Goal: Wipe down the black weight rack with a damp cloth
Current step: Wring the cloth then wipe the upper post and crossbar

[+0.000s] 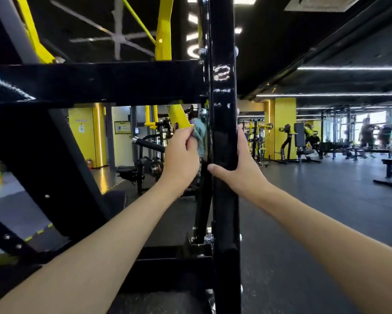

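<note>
gripping a bunched, nubby teal cloth (200,133), the left hand (181,155) presses it to the left face of a glossy, square-edged black upright (223,137) on the weight rack (99,82); the right hand (242,171) wraps the same post, thumb across its front.

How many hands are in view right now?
2. The left grip pinches a blue cloth at the left side of the black upright; the right grip wraps that upright. Far-off blurred people's hands cannot be made out.
</note>
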Tool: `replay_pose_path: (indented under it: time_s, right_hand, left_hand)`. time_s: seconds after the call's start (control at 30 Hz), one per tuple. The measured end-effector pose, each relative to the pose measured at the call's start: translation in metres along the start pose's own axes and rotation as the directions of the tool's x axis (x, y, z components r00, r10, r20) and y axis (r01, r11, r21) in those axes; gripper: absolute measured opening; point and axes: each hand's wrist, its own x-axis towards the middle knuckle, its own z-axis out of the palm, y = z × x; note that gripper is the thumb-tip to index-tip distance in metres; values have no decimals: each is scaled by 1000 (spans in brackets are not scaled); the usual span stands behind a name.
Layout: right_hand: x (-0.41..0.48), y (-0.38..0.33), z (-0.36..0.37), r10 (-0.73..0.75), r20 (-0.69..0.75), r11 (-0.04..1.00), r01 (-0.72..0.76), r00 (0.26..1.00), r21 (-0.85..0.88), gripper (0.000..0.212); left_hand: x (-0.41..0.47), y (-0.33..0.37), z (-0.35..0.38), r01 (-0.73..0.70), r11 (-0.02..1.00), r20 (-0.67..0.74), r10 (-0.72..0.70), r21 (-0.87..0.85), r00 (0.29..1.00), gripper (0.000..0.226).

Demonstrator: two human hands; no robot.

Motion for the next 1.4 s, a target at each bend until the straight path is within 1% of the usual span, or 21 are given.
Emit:
replay_pose_path:
  time_s: [0.07, 0.1, 0.2, 0.27, 0.33, 0.37, 0.4, 0.47, 0.53, 0.6, 0.73, 0.8, 0.9, 1.03, 1.13, 1.2, 1.27, 1.3, 1.33, 1.37, 1.4]
  right_hand:
    - [-40, 20, 5, 125, 43, 992, -124, 991, -25, 104]
    - [-64, 32, 8, 219, 57, 975, -216, 974, -53, 104]
    - [-127, 70, 19, 438, 103, 899, -430, 893, -87, 103]
    - [-151, 90, 30, 525, 139, 851, -520, 840, -72, 100]
    - [-159, 103, 42, 562, 154, 826, -561, 813, -53, 90]
    - [-159, 108, 48, 568, 149, 822, -567, 810, -53, 85]
    - [-159, 110, 53, 564, 131, 826, -562, 816, -52, 80]
    - [-158, 111, 62, 553, 73, 833, -551, 830, -47, 71]
    - [-160, 112, 69, 545, 12, 837, -543, 838, -72, 74]
    - [-160, 113, 75, 540, -36, 835, -540, 841, -107, 75]
    - [-160, 113, 78, 549, -69, 823, -553, 833, -129, 72]
    - [-160, 113, 78, 553, -63, 821, -556, 831, -127, 71]
    - [-160, 112, 80, 545, -72, 823, -549, 835, -145, 66]
    - [-161, 113, 82, 545, -106, 817, -555, 832, -156, 63]
    - [-161, 110, 84, 532, -118, 824, -544, 839, -160, 64]
    - [-163, 111, 80, 514, -104, 837, -524, 851, -157, 67]
    - [-168, 117, 74, 491, -69, 855, -496, 868, -154, 76]
    - [-173, 121, 70, 480, -37, 866, -480, 876, -139, 82]
    - [-178, 125, 67, 468, 9, 879, -464, 884, -107, 88]
    - [-183, 127, 66, 459, 66, 888, -454, 886, -75, 94]
    - [-188, 129, 65, 457, 115, 890, -453, 882, -59, 97]
  left_hand:
    - [-35, -18, 3, 83, 996, 49, -85, 24, 995, 25]
    - [-56, -28, 4, 117, 991, 92, -123, 72, 988, 24]
    - [-120, -73, 4, 148, 946, 252, -224, 289, 941, 29]
    - [-152, -94, 6, 99, 886, 335, -272, 453, 902, 30]
    - [-163, -95, 11, -26, 793, 396, -275, 608, 876, 27]
    - [-164, -92, 12, -92, 756, 416, -250, 648, 874, 26]
    - [-164, -89, 12, -142, 743, 438, -219, 654, 872, 26]
    - [-167, -87, 8, -219, 753, 489, -153, 621, 859, 30]
    - [-172, -86, 0, -280, 771, 545, -102, 571, 832, 32]
    - [-176, -86, -2, -312, 770, 569, -80, 556, 818, 34]
    - [-176, -85, 13, -294, 741, 535, -103, 604, 839, 35]
    - [-179, -86, 15, -271, 750, 519, -110, 603, 848, 33]
    - [-182, -87, 10, -261, 789, 520, -86, 557, 850, 32]
    - [-181, -83, 13, -251, 772, 494, -93, 584, 865, 33]
    - [-182, -83, 13, -238, 787, 517, -118, 570, 848, 33]
    - [-187, -86, 5, -266, 809, 518, -55, 525, 854, 29]
    - [-203, -90, -3, -292, 829, 483, 31, 477, 875, 22]
    - [-219, -96, -5, -275, 841, 464, 33, 466, 885, 20]
    - [-240, -104, -6, -194, 870, 435, -26, 453, 900, 19]
    - [-261, -114, -5, -16, 901, 387, -170, 434, 906, 19]
    - [-278, -123, -4, 231, 888, 319, -370, 399, 872, 20]
